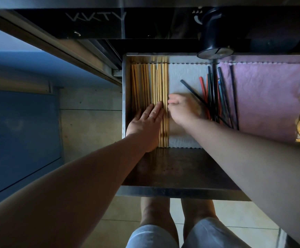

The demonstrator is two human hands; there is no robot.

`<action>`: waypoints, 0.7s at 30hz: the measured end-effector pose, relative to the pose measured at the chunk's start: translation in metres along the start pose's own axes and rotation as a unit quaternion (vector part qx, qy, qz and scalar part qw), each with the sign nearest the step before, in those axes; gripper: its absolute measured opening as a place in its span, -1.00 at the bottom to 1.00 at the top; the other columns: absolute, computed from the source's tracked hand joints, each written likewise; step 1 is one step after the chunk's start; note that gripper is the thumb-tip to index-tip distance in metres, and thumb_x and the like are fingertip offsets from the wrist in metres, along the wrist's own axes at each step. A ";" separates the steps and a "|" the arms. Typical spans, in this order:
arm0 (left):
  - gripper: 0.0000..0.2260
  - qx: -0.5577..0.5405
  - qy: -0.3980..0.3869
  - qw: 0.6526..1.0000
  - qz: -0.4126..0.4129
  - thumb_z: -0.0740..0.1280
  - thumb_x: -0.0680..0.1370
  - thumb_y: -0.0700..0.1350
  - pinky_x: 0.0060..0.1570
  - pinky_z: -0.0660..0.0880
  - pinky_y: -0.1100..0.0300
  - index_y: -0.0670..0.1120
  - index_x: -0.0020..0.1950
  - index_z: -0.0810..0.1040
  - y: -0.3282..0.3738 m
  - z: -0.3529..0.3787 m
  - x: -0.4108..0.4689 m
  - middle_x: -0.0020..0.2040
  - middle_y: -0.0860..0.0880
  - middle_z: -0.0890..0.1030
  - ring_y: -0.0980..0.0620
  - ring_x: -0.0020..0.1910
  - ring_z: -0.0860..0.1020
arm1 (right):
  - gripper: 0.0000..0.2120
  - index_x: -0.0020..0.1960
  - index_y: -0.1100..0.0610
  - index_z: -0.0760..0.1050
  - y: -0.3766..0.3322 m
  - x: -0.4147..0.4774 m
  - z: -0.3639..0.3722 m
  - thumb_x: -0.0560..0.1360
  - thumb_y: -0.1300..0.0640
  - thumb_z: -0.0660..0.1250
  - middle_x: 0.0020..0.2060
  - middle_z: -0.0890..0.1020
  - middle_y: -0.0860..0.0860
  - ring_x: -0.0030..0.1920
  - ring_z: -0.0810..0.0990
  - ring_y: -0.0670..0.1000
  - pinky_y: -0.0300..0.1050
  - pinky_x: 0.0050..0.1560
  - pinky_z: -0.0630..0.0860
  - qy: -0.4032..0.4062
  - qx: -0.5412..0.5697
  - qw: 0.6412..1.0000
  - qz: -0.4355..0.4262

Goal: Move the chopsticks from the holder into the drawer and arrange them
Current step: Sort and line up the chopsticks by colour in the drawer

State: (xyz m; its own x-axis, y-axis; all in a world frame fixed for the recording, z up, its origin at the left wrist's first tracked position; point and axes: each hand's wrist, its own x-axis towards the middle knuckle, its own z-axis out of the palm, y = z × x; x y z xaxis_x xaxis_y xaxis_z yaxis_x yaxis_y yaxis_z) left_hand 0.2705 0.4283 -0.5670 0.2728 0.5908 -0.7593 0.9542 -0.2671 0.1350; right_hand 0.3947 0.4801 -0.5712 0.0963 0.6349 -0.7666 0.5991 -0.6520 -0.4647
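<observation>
Two groups of chopsticks lay in the drawer (124, 97): wooden chopsticks (150, 86) in a tidy row at the left, coloured chopsticks (215, 97) loosely heaped to the right. The left hand (146, 122) pressed flat and open on the wooden ones; the right hand (183, 109), blurred, looked loosely curled, holding nothing visible. Light, stiff and apt to roll, they seemed best pinched mid-length. White liner (186, 76) between offered open room.

1 head view looks steeply down, close, onto the open drawer (163, 169); legs below.
</observation>
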 end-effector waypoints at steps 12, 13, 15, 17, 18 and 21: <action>-0.21 -0.060 -0.015 0.996 -0.065 0.22 0.57 -0.17 0.50 -0.04 -0.03 -0.07 0.59 -0.29 0.002 -0.003 -0.008 0.54 0.03 -0.45 0.01 0.58 -0.19 | -0.63 0.37 0.07 0.44 0.004 0.002 0.008 0.58 0.18 0.19 0.27 0.57 -0.01 0.25 0.53 0.01 -0.17 0.19 0.45 -0.003 0.022 1.000 -0.006; -0.21 -0.063 -0.015 0.995 -0.073 0.23 0.57 -0.16 0.50 -0.02 -0.03 -0.07 0.59 -0.29 0.003 -0.003 -0.008 0.54 0.02 -0.44 0.00 0.58 -0.17 | -0.66 0.35 0.07 0.46 0.004 0.000 0.006 0.58 0.19 0.20 0.25 0.57 -0.01 0.23 0.53 0.01 -0.19 0.13 0.45 0.015 0.004 1.000 -0.022; -0.22 -0.081 -0.018 0.992 -0.091 0.22 0.59 -0.15 0.49 0.04 -0.04 -0.06 0.59 -0.28 0.006 -0.007 -0.010 0.55 0.03 -0.41 -0.02 0.58 -0.15 | -0.71 0.27 0.05 0.51 0.003 -0.002 0.005 0.58 0.19 0.22 0.17 0.60 -0.02 0.16 0.56 -0.01 -0.24 0.01 0.43 0.046 -0.021 0.996 -0.068; -0.23 -0.098 -0.025 0.989 -0.106 0.22 0.60 -0.14 0.50 0.03 -0.03 -0.05 0.59 -0.29 0.007 -0.009 -0.013 0.56 0.05 -0.39 -0.04 0.58 -0.13 | -0.75 0.22 0.05 0.55 -0.002 -0.004 0.009 0.57 0.17 0.24 0.11 0.62 -0.02 0.09 0.57 -0.03 -0.27 -0.05 0.42 0.044 -0.043 0.992 -0.110; -0.23 -0.098 -0.029 0.989 -0.108 0.22 0.60 -0.14 0.50 0.01 -0.02 -0.05 0.59 -0.29 0.007 -0.010 -0.014 0.56 0.05 -0.39 -0.04 0.58 -0.13 | -0.75 0.21 0.05 0.56 -0.004 -0.003 0.013 0.57 0.15 0.24 0.11 0.63 -0.01 0.08 0.58 -0.02 -0.26 -0.05 0.44 0.039 -0.056 0.990 -0.122; -0.21 -0.083 -0.045 0.989 -0.111 0.24 0.60 -0.13 0.51 -0.01 -0.03 -0.08 0.59 -0.30 0.007 -0.007 -0.015 0.56 0.04 -0.40 -0.05 0.58 -0.13 | -0.75 0.20 0.07 0.59 -0.011 0.002 0.027 0.56 0.11 0.28 0.11 0.66 0.03 0.10 0.61 0.04 -0.14 0.05 0.55 0.046 -0.088 0.987 -0.124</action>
State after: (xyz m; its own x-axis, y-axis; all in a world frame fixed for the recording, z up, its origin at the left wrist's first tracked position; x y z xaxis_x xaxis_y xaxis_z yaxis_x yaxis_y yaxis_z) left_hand 0.2738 0.4226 -0.5500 0.0493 0.5491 -0.8343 0.9985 -0.0056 0.0553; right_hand 0.3672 0.4775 -0.5798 -0.0044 0.8065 -0.5912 0.7410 -0.3944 -0.5435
